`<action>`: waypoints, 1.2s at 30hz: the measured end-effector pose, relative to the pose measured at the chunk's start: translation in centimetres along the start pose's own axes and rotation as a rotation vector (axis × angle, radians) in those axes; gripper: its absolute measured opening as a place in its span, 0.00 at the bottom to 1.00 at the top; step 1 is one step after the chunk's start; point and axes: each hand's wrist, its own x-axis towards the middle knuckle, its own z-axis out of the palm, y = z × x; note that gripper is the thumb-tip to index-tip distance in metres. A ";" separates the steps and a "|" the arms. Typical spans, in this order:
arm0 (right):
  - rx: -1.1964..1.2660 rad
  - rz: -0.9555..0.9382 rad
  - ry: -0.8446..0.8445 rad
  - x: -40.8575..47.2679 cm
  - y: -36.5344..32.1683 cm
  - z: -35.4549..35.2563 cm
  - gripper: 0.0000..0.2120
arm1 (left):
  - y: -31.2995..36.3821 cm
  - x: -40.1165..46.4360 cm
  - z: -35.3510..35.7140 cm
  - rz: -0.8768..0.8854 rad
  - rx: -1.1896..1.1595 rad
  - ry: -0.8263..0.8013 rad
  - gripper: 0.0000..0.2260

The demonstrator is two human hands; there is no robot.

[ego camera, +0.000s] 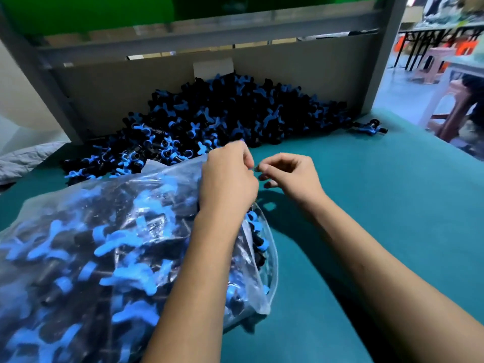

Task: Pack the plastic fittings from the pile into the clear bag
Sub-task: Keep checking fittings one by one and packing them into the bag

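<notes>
Fittings [222,113], black and blue, lying heaped in a pile against the grey back board [288,66] on the green table [366,205]; many more already filling the clear bag [104,252] at the near left. Left hand [229,176] hovering over the bag's upper edge, fingers curled, perhaps pinching the plastic, though too blurred for certainty. Right hand [290,174] hanging just beside it, fingers loosely curled, apparently holding nothing. One stray fitting [369,127] lying apart at the pile's right end.
</notes>
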 end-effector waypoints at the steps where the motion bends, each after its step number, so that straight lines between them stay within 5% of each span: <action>1: -0.110 0.050 0.104 1.1 1.1 -1.4 0.07 | -0.4 0.0 0.4 -0.002 0.103 -0.100 0.09; 5: -0.632 0.089 0.383 5.2 4.0 -8.8 0.03 | 0.2 -0.1 2.6 0.014 0.285 -0.274 0.11; 9: -1.089 0.089 0.355 9.8 4.7 -15.8 0.15 | 2.5 1.0 4.5 -0.007 0.274 -0.354 0.06; 12: -1.357 0.216 0.348 12.9 5.4 -20.7 0.25 | 3.7 2.5 5.0 0.001 0.345 -0.421 0.11; 22: -1.369 0.451 0.111 17.6 8.0 -27.1 0.33 | 2.5 4.2 5.6 -0.081 0.373 -0.388 0.14; 28: -1.331 0.246 0.259 15.1 7.1 -23.7 0.18 | 2.1 4.3 6.0 -0.102 0.321 -0.341 0.15; 36: -1.002 0.095 0.287 7.5 4.7 -14.0 0.13 | 1.4 3.0 5.5 -0.077 0.122 -0.294 0.10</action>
